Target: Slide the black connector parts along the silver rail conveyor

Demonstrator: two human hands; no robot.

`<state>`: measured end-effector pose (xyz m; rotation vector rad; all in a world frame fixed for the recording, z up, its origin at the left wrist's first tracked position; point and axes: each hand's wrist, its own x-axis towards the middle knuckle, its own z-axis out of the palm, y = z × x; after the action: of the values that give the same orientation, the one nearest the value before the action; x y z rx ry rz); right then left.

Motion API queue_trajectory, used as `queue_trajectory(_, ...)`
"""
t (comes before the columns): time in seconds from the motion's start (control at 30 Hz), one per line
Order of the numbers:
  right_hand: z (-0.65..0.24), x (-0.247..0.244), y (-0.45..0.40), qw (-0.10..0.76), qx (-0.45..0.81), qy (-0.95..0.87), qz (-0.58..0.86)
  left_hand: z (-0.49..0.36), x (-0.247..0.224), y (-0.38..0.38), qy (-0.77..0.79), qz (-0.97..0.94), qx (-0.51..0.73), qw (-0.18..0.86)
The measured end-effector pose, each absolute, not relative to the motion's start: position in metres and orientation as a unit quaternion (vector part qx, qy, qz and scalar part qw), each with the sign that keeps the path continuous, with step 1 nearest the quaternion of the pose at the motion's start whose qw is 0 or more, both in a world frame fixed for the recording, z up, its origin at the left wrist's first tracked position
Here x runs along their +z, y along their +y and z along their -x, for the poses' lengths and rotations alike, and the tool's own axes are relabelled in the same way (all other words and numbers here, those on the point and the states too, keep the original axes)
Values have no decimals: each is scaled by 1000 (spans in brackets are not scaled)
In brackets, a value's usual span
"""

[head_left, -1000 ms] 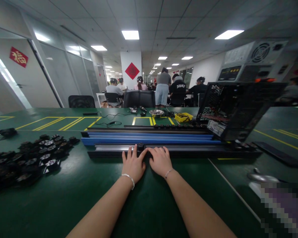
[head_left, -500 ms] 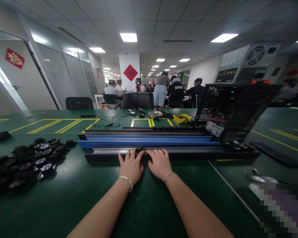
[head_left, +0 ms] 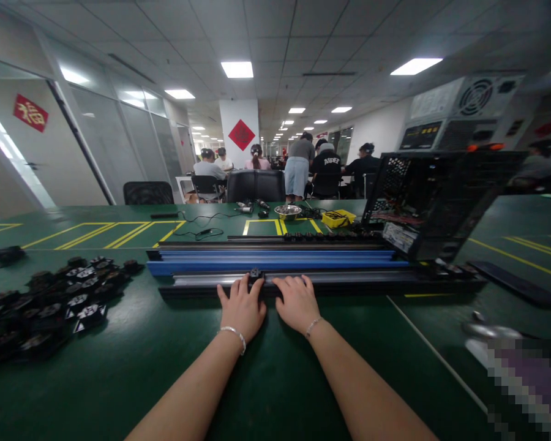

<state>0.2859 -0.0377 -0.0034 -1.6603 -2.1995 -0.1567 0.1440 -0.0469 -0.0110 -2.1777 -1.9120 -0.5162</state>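
Observation:
Across the green table lies a long black rail with a silver channel. A small black part sits on it near the middle. My left hand rests on the rail with fingers spread, its fingertips beside the small part; no grip on it shows. Just to the right, my right hand lies on the same rail, fingers apart and holding nothing visible. Behind this rail runs a blue rail, with further black bars beyond.
Many black parts are heaped at the left. An open computer case stands at the right, near a yellow tray and a metal bowl. Cables lie farther back. Several people are in the background.
My right hand's fingertips have drawn slightly away from the small black part, widening the gap between my hands. My left hand has barely moved.

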Motion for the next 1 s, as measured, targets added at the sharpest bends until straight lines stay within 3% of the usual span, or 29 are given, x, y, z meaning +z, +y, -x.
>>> queue_trajectory(1.0, -287, -10, -34, 231, -68, -782, 575, -136, -15, -38, -667, 717, -173, 105)
